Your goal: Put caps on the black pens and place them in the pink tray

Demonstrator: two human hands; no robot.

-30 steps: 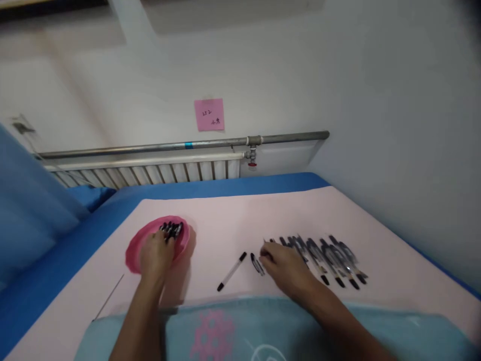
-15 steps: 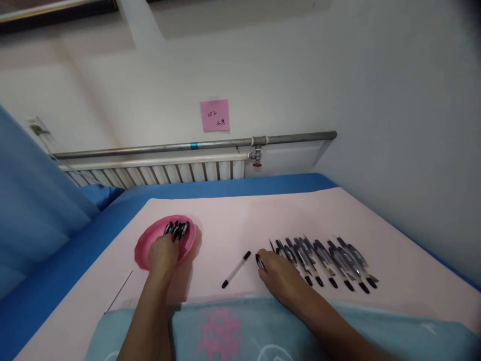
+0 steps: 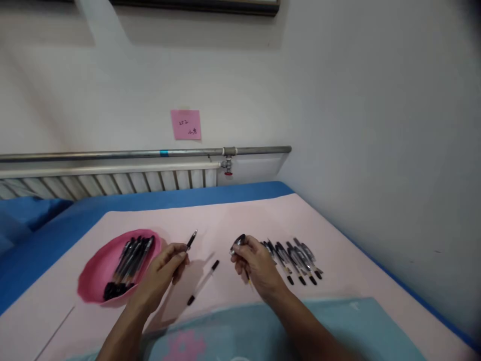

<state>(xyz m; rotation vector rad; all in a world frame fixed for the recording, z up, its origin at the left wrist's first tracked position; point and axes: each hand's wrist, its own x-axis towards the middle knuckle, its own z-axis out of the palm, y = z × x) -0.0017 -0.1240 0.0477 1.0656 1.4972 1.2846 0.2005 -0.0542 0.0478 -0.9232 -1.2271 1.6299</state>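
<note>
My left hand [image 3: 167, 265] is closed on a pen [image 3: 192, 239], its black front end and pale tip pointing up and away. My right hand [image 3: 257, 263] pinches a black pen cap [image 3: 238, 242]; a thin yellowish piece shows below its fingers, partly hidden. Between the hands, one clear pen [image 3: 203, 282] with black ends lies slantwise on the pink sheet. The pink scalloped dish [image 3: 90, 273] left of my left hand bears several black pens [image 3: 130, 263] laid side by side. Right of my right hand, more pen parts [image 3: 300, 260] lie spread in a row.
The pink sheet [image 3: 210, 220] covers a blue surface [image 3: 240, 190] that meets the wall on the right. A light-blue patterned cloth [image 3: 319, 326] lies along the near edge. Behind are a radiator [image 3: 150, 180] and a metal pipe [image 3: 112, 155]. A thin white stick [image 3: 56, 332] rests at lower left.
My left hand has left the dish and come right, now with a pen in it. The pens it was at lie in the dish. My right hand is raised with a cap; the view has turned right.
</note>
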